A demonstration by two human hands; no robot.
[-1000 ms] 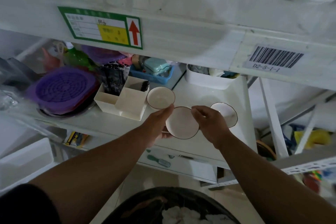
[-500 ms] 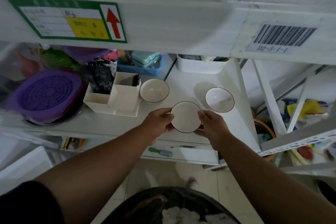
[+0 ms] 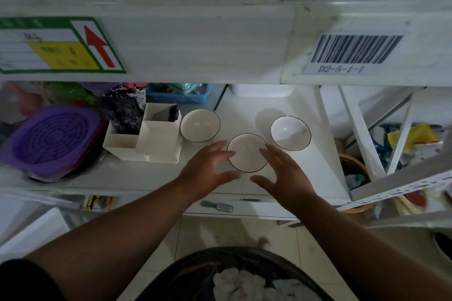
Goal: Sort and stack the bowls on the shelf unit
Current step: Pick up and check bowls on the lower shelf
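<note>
Three small white bowls with thin dark rims stand apart on the white shelf [image 3: 244,110]. The left bowl [image 3: 200,128] is next to a white organiser. The right bowl [image 3: 290,132] has a wavy rim. The middle bowl [image 3: 247,153] sits nearest me, between my hands. My left hand [image 3: 208,171] hovers at its left side with fingers spread, fingertips at the rim. My right hand [image 3: 281,173] mirrors it on the right, fingers spread and just off the bowl. Neither hand grips anything.
A white compartment organiser [image 3: 146,137] and a purple perforated lid [image 3: 52,140] fill the shelf's left. A blue basket [image 3: 178,95] and a white tub [image 3: 261,90] stand at the back. The upper shelf's front edge [image 3: 195,44] overhangs. A dark bin [image 3: 234,276] sits below me.
Both hands held the middle bowl above the shelf; now it rests on the shelf and both hands have let go and opened. The camera has tilted down.
</note>
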